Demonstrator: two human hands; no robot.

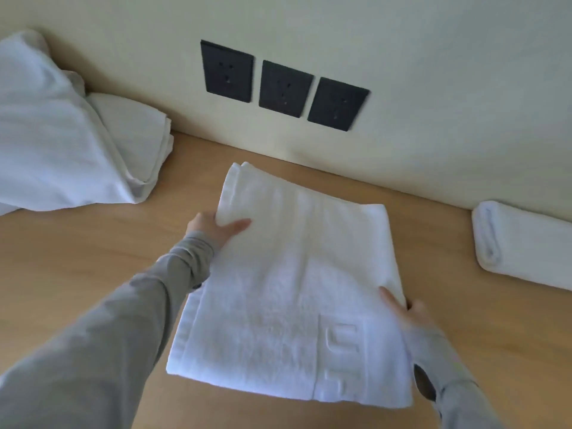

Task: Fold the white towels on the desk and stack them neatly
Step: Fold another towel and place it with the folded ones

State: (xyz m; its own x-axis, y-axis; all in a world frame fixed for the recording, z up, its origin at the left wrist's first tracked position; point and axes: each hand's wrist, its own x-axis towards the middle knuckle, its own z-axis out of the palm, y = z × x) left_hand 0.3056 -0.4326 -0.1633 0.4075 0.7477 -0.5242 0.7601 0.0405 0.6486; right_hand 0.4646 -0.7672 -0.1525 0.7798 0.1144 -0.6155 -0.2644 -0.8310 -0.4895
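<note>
White towel (288, 289), already folded, lies mid-tabletop (77, 243), with an embossed logo patch at its near right corner. Left grip (213, 227) pinches the towel's far left edge: thumb laid on top, fingers tucked under the cloth (hidden). Right grip (405, 311) pinches the right edge the same way, thumb on top, fingers under and out of sight. Both arms are in grey sleeves (123, 320). Second towel (520, 243), folded thick, sits at the right against the wall (433, 72), well apart from the first. Heap of white linen (46, 134) at far left, also against the wall. 3 black sockets (286, 88) in a row on the wall above the tabletop.
</note>
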